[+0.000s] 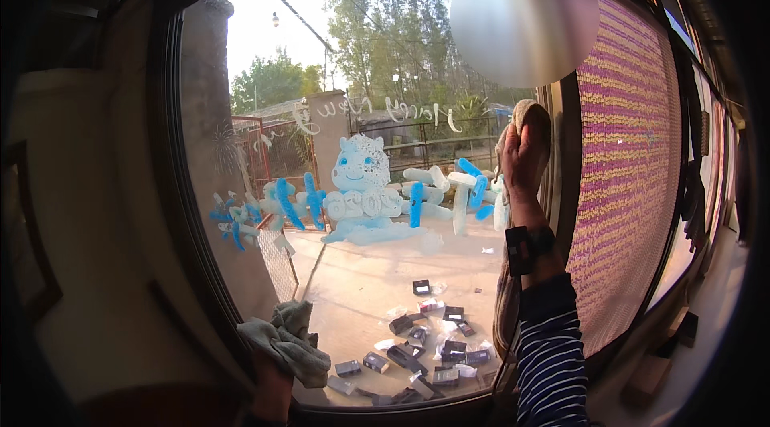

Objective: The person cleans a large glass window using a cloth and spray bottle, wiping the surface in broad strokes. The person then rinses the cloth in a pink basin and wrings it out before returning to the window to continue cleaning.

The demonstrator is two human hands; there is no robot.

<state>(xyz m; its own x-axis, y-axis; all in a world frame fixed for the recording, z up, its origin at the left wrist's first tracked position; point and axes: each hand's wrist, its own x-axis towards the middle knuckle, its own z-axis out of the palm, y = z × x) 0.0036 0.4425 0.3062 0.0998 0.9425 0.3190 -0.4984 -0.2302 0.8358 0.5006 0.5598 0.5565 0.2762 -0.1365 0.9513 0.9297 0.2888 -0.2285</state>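
Observation:
A large glass window pane (pixel 385 264) fills the middle of the head view, with a blue and white cartoon animal painting (pixel 361 165) and painted lettering on it. My right hand (pixel 524 159) is raised at the pane's right edge and grips a beige cloth (pixel 529 109), whose end hangs beside the fingers. At the lower left my left hand (pixel 274 385) holds a crumpled grey-green cloth (pixel 289 340), which covers most of the fingers. A dark device is strapped to my right wrist.
The dark window frame (pixel 174 186) runs round the glass. Right of it hangs a purple and yellow patterned curtain (pixel 622 174). Beyond the glass, several small boxes (pixel 406 358) and plastic scraps lie on the ground, with a metal fence (pixel 421 141) behind. A blurred disc hides the upper right.

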